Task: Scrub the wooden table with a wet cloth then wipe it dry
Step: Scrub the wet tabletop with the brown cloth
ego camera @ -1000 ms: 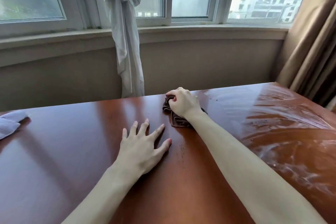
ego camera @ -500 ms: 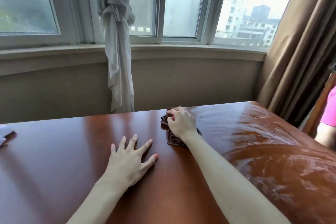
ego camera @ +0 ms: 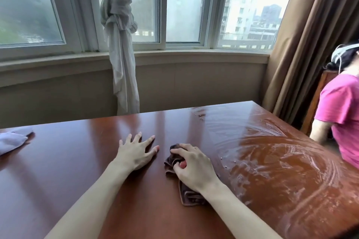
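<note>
Head view: the right hand (ego camera: 191, 169) grips a bunched dark brown cloth (ego camera: 187, 190) and presses it onto the wooden table (ego camera: 77, 170), near the middle of the tabletop. Part of the cloth sticks out under the wrist. Just beside it the left hand (ego camera: 136, 151) lies flat on the wood, fingers spread, holding nothing. Wet swirls (ego camera: 272, 161) cover the table's right part, close to the cloth. A pale cloth (ego camera: 11, 139) lies at the far left edge, well apart. A person in a pink shirt (ego camera: 342, 114) stands by the right edge. Behind the table hang a knotted white curtain (ego camera: 120, 44) and a brown curtain (ego camera: 310, 44).
</note>
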Demonstrator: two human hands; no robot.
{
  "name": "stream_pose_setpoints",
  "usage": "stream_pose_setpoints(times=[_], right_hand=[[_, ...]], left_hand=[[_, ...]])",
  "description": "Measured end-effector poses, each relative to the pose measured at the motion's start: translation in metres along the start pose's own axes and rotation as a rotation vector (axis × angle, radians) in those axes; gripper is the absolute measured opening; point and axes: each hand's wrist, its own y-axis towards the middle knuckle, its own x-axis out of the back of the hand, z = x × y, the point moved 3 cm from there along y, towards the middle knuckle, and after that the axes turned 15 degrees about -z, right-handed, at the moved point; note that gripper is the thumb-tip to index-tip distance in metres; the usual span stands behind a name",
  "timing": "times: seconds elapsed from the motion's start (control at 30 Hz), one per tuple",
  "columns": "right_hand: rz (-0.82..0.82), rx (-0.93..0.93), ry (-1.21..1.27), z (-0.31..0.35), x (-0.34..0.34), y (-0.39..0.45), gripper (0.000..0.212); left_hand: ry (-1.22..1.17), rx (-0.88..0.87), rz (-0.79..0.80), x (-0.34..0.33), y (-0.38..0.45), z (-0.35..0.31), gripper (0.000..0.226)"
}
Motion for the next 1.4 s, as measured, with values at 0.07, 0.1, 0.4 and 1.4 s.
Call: stream_pose_setpoints(times=[0.07, 0.1, 0.4, 1.4], right_hand=[[-0.009, -0.017, -0.014, -0.009, -0.007, 0.023, 0.045], [-0.013, -0.029, -0.029, -0.015, -0.011, 0.036, 0.045], [-0.04, -0.154, -0.139, -0.09, -0.081, 0.194, 0.044], [-0.008, -0.058, -0.002, -0.016, 0.011, 0.004, 0.046]], left_hand=[[0.005, -0.009, -0.004, -0.001, 0.001, 0.001, 0.066], [0.007, -0.014, -0.007, -0.002, 0.001, 0.002, 0.066], [0.031, -0.035, -0.02, -0.012, 0.007, 0.006, 0.065], [0.063, -0.044, 0.01, -0.002, 0.002, 0.0, 0.065]])
